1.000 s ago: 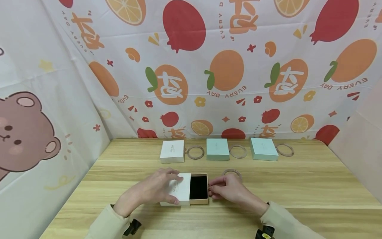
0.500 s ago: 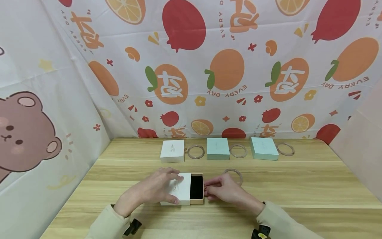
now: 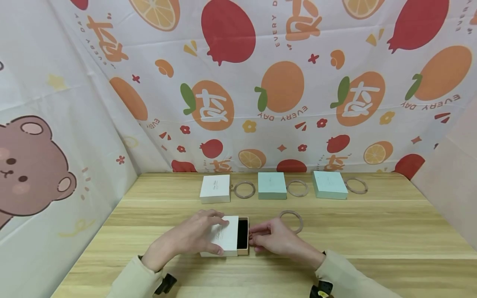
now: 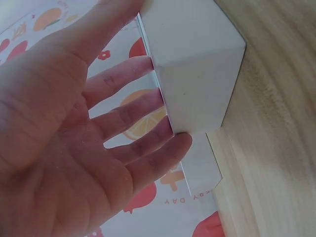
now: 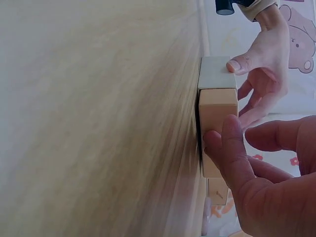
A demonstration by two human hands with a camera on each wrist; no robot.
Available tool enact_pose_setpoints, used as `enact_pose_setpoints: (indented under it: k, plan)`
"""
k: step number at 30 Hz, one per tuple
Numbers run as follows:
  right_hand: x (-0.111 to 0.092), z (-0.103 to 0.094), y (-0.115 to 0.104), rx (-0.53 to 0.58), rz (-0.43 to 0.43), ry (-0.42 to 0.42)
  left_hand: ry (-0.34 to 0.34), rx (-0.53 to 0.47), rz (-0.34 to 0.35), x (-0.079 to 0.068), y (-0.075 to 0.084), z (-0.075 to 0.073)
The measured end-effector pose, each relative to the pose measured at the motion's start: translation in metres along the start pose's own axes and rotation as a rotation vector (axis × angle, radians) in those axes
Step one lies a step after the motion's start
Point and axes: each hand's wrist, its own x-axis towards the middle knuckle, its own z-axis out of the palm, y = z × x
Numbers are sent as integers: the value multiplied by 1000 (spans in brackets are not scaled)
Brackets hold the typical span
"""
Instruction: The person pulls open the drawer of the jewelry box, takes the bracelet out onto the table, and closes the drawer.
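A white slide-out box (image 3: 225, 236) with faint lettering lies on the table, its tan drawer (image 3: 244, 251) partly out to the right and showing a black lining (image 3: 242, 235). Across its white sleeve my left hand (image 3: 191, 234) holds on, thumb at the front edge and fingers toward the back; the left wrist view shows those fingertips (image 4: 183, 140) against the box edge. My right hand (image 3: 275, 238) presses its fingertips (image 5: 231, 129) against the drawer's end face (image 5: 217, 111). Just behind the right hand lies a translucent bangle (image 3: 298, 216), partly hidden by it.
Along the back of the table (image 3: 372, 231) stand a white box (image 3: 215, 188) and two mint boxes (image 3: 272, 185), (image 3: 329, 184). Beside each lies a bangle (image 3: 254, 190), (image 3: 307, 189), (image 3: 366, 189). A fruit-print cloth (image 3: 316, 145) hangs behind.
My right hand has moved left and the drawer has slid further into the white sleeve, leaving a narrower strip of black lining. My left hand has stayed in place.
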Motion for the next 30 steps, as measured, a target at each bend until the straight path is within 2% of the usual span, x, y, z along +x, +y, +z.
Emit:
enact_pose_setpoints:
  k: [9,19,30]
  plan:
    - [1,0,-1,7,13,-9,7,16,33,3,0,-1]
    - [1,4,-3,-1,-10,-45,-7,23,10,2,1,-1]
    - [5,13,-7,-4,-28,-53,10,27,32,0,0,-1]
